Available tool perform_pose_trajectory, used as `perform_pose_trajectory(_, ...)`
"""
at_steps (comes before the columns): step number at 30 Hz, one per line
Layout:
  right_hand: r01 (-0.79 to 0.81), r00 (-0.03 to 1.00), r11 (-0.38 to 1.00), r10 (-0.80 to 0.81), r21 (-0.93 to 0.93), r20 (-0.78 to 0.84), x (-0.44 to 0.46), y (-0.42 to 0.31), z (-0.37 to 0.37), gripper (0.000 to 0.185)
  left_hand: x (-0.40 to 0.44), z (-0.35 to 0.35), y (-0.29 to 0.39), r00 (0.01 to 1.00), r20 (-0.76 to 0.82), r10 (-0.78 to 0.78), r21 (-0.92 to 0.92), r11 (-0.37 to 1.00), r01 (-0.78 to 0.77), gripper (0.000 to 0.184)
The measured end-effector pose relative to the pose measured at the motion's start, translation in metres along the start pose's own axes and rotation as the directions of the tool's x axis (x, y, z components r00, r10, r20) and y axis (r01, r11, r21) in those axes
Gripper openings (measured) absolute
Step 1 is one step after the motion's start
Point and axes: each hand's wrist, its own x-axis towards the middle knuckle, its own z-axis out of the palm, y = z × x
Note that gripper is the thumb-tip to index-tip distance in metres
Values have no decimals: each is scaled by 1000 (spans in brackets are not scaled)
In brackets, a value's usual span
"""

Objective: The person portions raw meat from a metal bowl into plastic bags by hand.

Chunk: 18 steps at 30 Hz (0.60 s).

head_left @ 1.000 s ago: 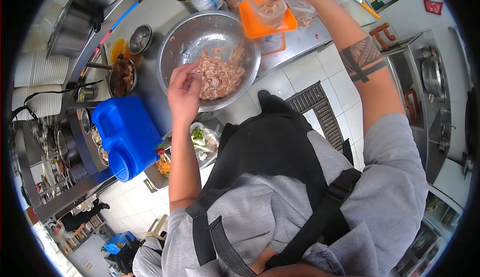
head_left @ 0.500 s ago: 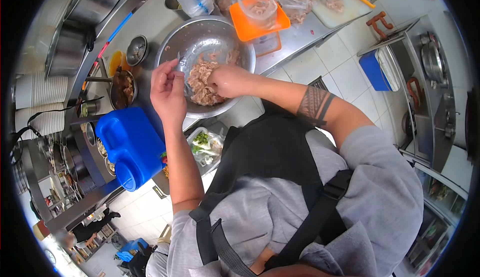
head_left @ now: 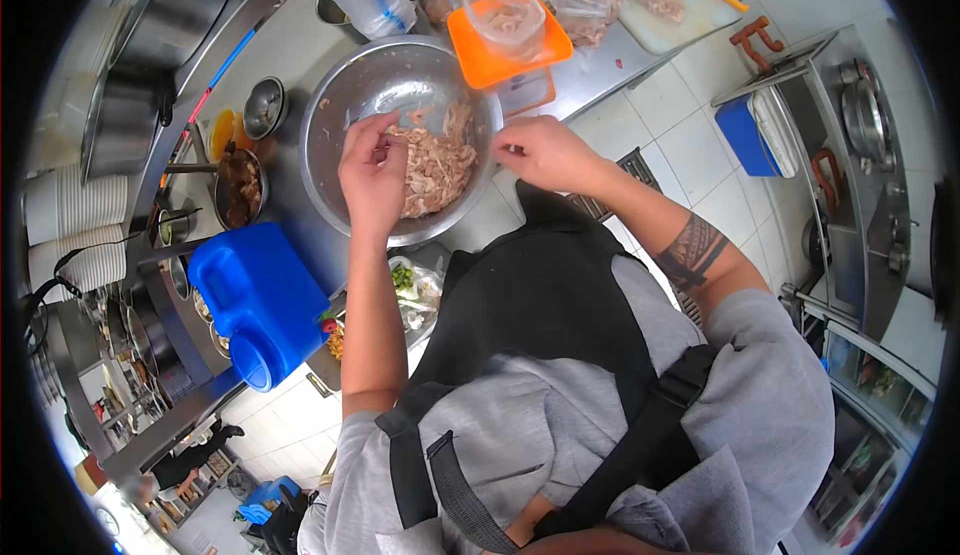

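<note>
Steel bowl (head_left: pixel 325 145) on the bench (head_left: pixel 585 90), mouth up, round, so no long axis of its own. Meat (head_left: pixel 440 170) is inside, heaped against the bowl's right and near walls. Heap is longer than wide: long axis runs from the bowl's near wall up to its far-right wall; single strips point every which way. Look: pale pink to tan, thin shreds and slices, moist, loosely piled, some bits up the wall. Left hand (head_left: pixel 375 170) is over the bowl's left-middle, at the heap's left edge, fingers curled, thumb near fingertips; can't tell if it pinches anything or touches meat. Right hand (head_left: pixel 545 153) is just outside the bowl's right rim, fingers bunched; can't tell if anything's in it. Hands are apart from each other. Orange tray (head_left: pixel 470 65) with clear tub (head_left: pixel 503 17) on top: far-right of bowl. Blue jug (head_left: pixel 250 295): near-left of bowl. Pan (head_left: pixel 240 190): left of bowl.
</note>
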Motion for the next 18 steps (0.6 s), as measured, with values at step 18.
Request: perform_pose_trajectory(18, -113, 973, 822, -21, -558, -229, 141, 54, -74, 41, -17, 19, 4, 990, 136, -21, 195, 981, -6, 29)
